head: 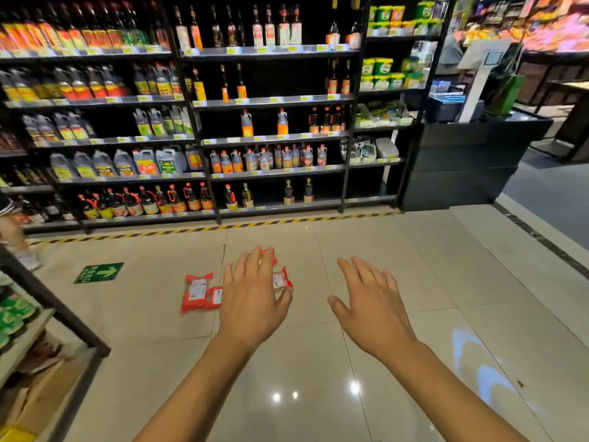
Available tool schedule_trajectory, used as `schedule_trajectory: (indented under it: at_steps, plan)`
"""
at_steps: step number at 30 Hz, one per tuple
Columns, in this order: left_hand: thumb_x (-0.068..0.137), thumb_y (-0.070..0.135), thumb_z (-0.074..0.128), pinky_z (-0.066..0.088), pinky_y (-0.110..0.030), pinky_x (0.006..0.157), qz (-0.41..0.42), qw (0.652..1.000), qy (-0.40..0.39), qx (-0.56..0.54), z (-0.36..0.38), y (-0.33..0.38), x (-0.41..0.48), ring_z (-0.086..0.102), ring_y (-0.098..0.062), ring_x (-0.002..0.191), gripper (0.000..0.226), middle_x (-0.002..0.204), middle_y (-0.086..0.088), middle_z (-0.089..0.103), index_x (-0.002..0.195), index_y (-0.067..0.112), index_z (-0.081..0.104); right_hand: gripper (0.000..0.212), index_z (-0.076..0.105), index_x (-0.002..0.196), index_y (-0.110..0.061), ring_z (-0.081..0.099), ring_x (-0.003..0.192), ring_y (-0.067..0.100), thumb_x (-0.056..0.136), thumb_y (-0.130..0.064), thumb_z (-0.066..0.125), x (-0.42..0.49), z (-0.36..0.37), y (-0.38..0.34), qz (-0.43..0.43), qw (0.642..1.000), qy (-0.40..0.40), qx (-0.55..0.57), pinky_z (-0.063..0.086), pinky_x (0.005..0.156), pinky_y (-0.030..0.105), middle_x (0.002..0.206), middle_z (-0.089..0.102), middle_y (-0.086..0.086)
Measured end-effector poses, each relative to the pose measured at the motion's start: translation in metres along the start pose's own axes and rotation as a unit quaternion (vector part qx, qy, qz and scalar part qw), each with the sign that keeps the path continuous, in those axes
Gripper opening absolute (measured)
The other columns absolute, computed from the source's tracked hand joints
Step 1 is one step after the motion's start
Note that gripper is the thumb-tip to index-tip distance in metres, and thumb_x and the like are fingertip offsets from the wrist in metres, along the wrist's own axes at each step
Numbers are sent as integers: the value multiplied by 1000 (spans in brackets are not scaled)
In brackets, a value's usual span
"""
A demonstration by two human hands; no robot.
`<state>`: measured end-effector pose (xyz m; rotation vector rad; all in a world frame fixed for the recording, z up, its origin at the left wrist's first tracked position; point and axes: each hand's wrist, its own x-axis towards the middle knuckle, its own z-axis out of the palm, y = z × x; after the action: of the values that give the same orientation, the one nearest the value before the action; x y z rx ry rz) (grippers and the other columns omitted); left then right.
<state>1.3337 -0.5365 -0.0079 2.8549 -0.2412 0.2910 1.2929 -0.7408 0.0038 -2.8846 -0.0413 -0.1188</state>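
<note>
While the left hand (251, 301) hovers, red packets (196, 291) lie below

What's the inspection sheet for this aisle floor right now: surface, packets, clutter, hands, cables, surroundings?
Surface: pale tiled floor, glossy, with glare.
Job's things: red packets lying flat on the floor, some partly hidden behind the left hand.
Clutter: green arrow sticker; striped tape in front of the shelves.
Hands: left hand open, over the packets, contact unclear; right hand open, apart, holding nothing.
Cables: nothing seen.
Surroundings: shelves stocked with bottles; dark counter at right.
</note>
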Motion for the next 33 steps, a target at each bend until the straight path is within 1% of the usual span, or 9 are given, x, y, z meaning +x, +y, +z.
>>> schedule_trajectory:
  at_steps: [3,7,11,14,16,20,22,27,33]
  plan:
    - [100,56,49,16,-49,128,-8,1000,-12,11,20,13,51,19,-28,157,80,171,-4,21,164,21,17,68,12,162,-28,14,155,18,104,-52,40,49,3,31,-12,1000,-9,14,8,127,42,169,16,0]
    - [98,58,54,21,-49,127,-31,997,17,66,34,36,123,27,-31,154,82,168,-8,30,162,16,25,69,12,162,-26,14,155,20,104,-52,40,129,-6,75,-36,999,-9,23,7,127,42,169,15,2]
    - [101,61,46,17,-47,128,-50,997,15,64,48,73,191,18,-27,158,81,171,-3,21,164,21,15,69,13,162,-26,13,156,21,104,-52,40,207,-23,113,-66,997,-8,33,8,127,43,170,15,2]
    - [99,59,50,21,-51,127,-66,995,30,68,62,92,230,25,-29,155,80,168,-4,29,163,20,22,69,15,162,-25,13,155,21,104,-52,41,258,-27,139,-84,996,-9,33,9,127,43,169,17,3]
    - [100,59,49,16,-50,128,-82,994,18,75,72,96,252,22,-30,156,80,169,-6,27,163,19,21,70,16,162,-25,15,155,22,103,-54,41,285,-26,153,-90,995,-14,35,10,127,43,169,17,3]
    - [101,61,45,8,-47,129,-114,990,0,77,89,96,292,13,-29,159,81,173,-5,16,165,21,14,70,16,162,-27,14,156,22,102,-57,40,326,-13,173,-106,993,-41,41,8,127,42,170,16,3]
    - [101,59,47,9,-48,128,-124,990,1,66,97,95,313,14,-30,159,81,172,-6,16,165,20,15,71,14,162,-28,12,156,22,102,-58,39,350,-6,178,-112,992,-54,35,8,127,41,170,14,3]
    - [103,58,43,8,-48,129,-149,987,-4,60,123,79,369,11,-29,159,81,173,-5,13,165,19,10,71,14,162,-27,11,156,22,102,-57,39,421,10,178,-142,988,-63,19,6,127,42,170,13,3]
    - [102,56,46,9,-48,128,-187,982,4,19,161,44,461,14,-30,159,81,173,-6,15,165,18,13,72,13,162,-28,10,157,22,102,-58,40,531,32,169,-176,981,-84,-12,6,128,43,171,12,3]
